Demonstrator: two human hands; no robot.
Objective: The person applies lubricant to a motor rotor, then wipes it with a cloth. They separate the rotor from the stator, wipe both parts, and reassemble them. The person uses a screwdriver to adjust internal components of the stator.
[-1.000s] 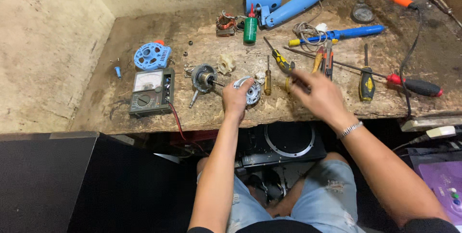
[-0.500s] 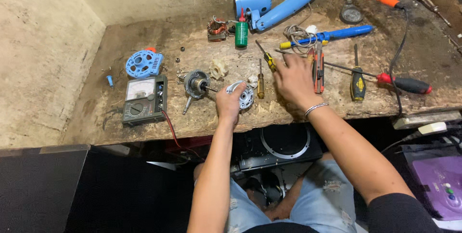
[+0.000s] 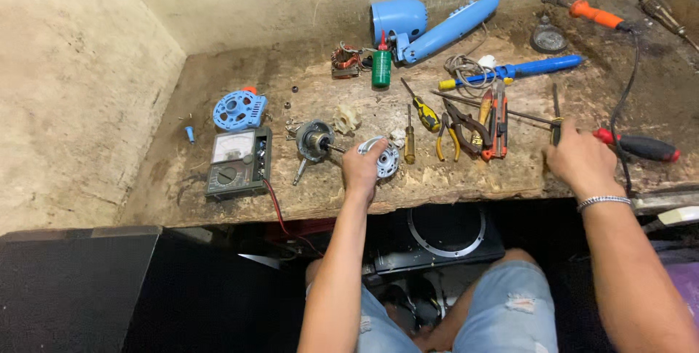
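My left hand (image 3: 362, 169) rests at the bench's front edge and grips a round silver motor end plate (image 3: 386, 158). Just left of it lies a motor rotor with its shaft (image 3: 314, 140). My right hand (image 3: 580, 158) is far to the right, closed around the handle of a dark-shafted screwdriver (image 3: 555, 105) whose shaft points away from me. A red-handled screwdriver (image 3: 642, 148) lies beside that hand on its right. Between my two hands lie pliers (image 3: 457, 128), an orange-handled cutter (image 3: 499, 123) and two small yellow-handled screwdrivers (image 3: 421, 110).
An analog multimeter (image 3: 237, 161) with a red lead (image 3: 276, 207) and a blue round fan guard (image 3: 239, 110) sit at the left. At the back are a green bottle (image 3: 381, 68), a blue dryer housing (image 3: 429, 24), a blue tool (image 3: 528, 69) and an orange soldering iron (image 3: 591, 11). Concrete walls stand left and behind.
My right hand has moved right, from the pliers to the screwdriver near the red-handled one, and closed on it. My left hand stays on the end plate.
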